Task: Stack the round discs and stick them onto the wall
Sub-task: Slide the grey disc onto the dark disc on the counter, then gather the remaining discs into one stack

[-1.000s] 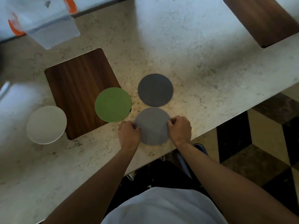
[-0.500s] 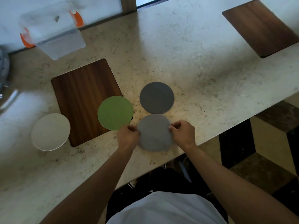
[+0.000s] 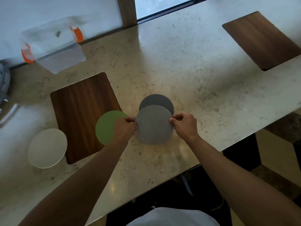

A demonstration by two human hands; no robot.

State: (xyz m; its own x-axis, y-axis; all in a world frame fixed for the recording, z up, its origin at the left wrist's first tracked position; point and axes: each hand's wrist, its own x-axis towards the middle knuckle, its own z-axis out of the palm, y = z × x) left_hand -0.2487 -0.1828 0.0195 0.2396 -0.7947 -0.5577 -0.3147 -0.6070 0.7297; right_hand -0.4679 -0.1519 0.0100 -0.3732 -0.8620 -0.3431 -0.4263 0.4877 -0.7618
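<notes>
I hold a light grey disc (image 3: 154, 124) by its two side edges, my left hand (image 3: 125, 128) pinching its left rim and my right hand (image 3: 184, 124) its right rim. It is lifted a little and overlaps the near part of a darker grey disc (image 3: 156, 100) lying flat on the marble counter (image 3: 187, 74). A green disc (image 3: 105, 128) lies to the left, half on a wooden board (image 3: 83, 105), partly hidden by my left hand. A white disc (image 3: 47, 148) rests further left.
A clear plastic box (image 3: 55, 46) with orange clips stands at the back left by the wall (image 3: 48, 10). A second wooden board (image 3: 260, 39) lies at the far right. The counter's front edge runs diagonally just below my forearms, with dark floor beyond.
Both hands have lifted the light grey disc and carried it away from me, so it now overlaps the darker grey disc. The other discs have not moved.
</notes>
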